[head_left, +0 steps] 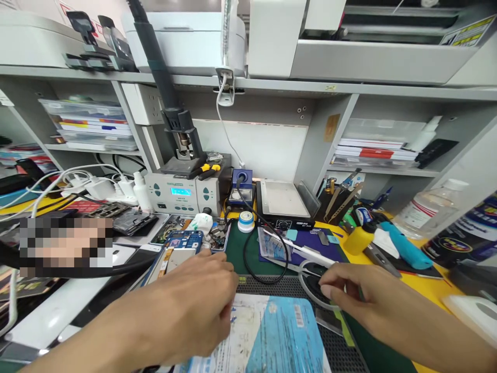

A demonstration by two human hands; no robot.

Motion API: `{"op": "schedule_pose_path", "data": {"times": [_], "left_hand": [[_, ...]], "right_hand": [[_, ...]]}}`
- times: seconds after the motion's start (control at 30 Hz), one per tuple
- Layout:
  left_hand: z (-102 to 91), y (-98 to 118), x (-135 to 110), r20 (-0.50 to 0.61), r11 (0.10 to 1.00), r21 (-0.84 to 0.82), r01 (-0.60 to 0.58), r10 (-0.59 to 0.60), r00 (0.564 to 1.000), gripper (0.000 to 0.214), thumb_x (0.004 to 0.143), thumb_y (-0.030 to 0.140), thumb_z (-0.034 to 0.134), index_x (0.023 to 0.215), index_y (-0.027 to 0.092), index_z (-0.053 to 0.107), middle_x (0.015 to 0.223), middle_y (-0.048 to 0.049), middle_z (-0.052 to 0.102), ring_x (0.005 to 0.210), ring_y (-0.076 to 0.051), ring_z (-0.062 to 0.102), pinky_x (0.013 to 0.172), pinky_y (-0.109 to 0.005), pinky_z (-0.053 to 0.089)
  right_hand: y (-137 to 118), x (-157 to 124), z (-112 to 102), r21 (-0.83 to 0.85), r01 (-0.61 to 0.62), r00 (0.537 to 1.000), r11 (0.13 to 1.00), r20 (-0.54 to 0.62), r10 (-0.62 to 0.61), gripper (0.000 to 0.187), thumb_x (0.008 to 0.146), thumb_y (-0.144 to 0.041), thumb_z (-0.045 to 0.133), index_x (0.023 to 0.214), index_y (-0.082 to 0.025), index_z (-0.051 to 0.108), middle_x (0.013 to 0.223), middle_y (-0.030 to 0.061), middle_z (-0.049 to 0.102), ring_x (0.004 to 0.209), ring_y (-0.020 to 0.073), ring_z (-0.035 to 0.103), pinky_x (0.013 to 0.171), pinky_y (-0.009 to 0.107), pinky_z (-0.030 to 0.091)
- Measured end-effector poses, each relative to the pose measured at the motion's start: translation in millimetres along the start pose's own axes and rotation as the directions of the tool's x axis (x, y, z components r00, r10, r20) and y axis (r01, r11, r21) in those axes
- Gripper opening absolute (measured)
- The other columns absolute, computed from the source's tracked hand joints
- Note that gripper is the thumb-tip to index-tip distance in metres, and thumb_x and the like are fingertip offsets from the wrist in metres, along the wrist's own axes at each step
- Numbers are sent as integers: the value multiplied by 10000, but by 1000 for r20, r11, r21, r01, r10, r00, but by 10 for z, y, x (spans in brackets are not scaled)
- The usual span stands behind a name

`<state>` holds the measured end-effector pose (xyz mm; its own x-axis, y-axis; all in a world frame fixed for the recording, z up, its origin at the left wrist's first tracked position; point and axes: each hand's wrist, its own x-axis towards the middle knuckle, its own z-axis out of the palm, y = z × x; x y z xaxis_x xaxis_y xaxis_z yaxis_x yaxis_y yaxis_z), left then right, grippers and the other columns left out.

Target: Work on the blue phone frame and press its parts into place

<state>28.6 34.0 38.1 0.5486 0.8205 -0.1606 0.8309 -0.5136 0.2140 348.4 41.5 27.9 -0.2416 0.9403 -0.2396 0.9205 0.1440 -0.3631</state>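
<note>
Head view, from the left: beyond a blurred-out patch, I see a hot-air rework station [174, 199] with a lit blue display, two yellow-and-black-handled tools [209, 170] lying across its top. In front of it is an opened smartphone [182, 241], its blue circuit board exposed, partly covered by the left hand [190, 303]. That hand's fingers curl downward between the phone and a blue-and-white printed packet [287, 336]; its grip faces away from me, so I cannot tell whether it pinches anything. The packet lies on a dark perforated mat [344, 339], below and between both hands. Behind, a small blue-and-white tin [246, 223] stands just beside a heating plate [285, 197]. Farther right, the right hand [363, 292] has its thumb and forefinger close together at a white ring [304, 282]; whether that grip pinches the rim, I cannot tell. A yellow bottle [360, 238] and a clear bottle [430, 210] stand beyond it on the yellow surface [425, 294].
</note>
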Motion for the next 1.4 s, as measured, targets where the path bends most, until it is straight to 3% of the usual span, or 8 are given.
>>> {"op": "schedule_pose_path", "data": {"times": [0.23,0.4,0.53,0.67,0.87,1.1,1.33,1.4], "left_hand": [[21,-66,-27,-77,999,-33,-12,9,997,126,840,161,527,823,244,621,884,-24,652,848,-233,600,817,-421,489],[-228,-92,-103,-97,967,-231,110,-135,986,93,814,206,583,833,277,641,919,36,682,813,-176,611,721,-325,463],[-396,-19,-92,-99,943,-328,54,-92,991,87,790,202,612,822,265,664,862,47,680,790,-158,590,677,-288,434],[-509,13,-88,-121,923,-378,-70,25,992,57,845,208,587,850,253,623,788,65,631,713,-132,534,639,-275,414],[-666,-42,-240,-142,906,-403,-129,77,987,124,849,197,622,900,262,530,724,98,567,645,-109,508,545,-263,381],[-655,-208,-334,-172,808,-561,-181,100,980,197,876,186,644,1016,263,529,831,78,694,696,-118,570,601,-271,453],[-588,-321,-335,-160,709,-676,-200,125,979,260,863,123,633,1080,227,535,882,34,709,702,-116,527,619,-279,436],[-572,-334,-322,-156,684,-701,-202,129,979,259,866,116,638,1078,219,532,886,32,699,692,-106,522,611,-267,435]], "right_hand": [[-55,26,21,196,54,997,979,-55,-44,449,1078,-585,421,878,-267,668,780,-17,566,710,186,443,627,325,323],[-207,58,106,478,71,997,876,-58,-49,464,1002,-684,546,937,-267,739,780,-16,572,704,178,448,617,312,336],[-474,68,234,579,169,985,798,-137,-109,390,977,-608,627,1035,-254,779,815,0,646,751,188,540,656,302,427],[-829,57,269,528,288,954,799,-235,-188,328,981,-468,659,1208,-259,770,821,-12,689,708,166,589,627,280,476],[-1208,81,245,349,535,833,769,-367,-414,213,998,-335,612,950,-279,812,862,6,775,746,180,685,638,295,500],[-1311,104,236,319,522,844,791,-328,-424,167,1014,-352,621,969,-312,777,835,-39,760,725,155,667,624,263,496],[-1343,168,313,200,629,731,751,-481,-484,114,1008,-312,669,986,-305,780,751,-45,720,606,128,612,553,232,484],[-1348,185,338,201,641,718,741,-498,-486,116,999,-305,676,951,-295,780,726,-41,712,589,127,609,544,229,487]]}}
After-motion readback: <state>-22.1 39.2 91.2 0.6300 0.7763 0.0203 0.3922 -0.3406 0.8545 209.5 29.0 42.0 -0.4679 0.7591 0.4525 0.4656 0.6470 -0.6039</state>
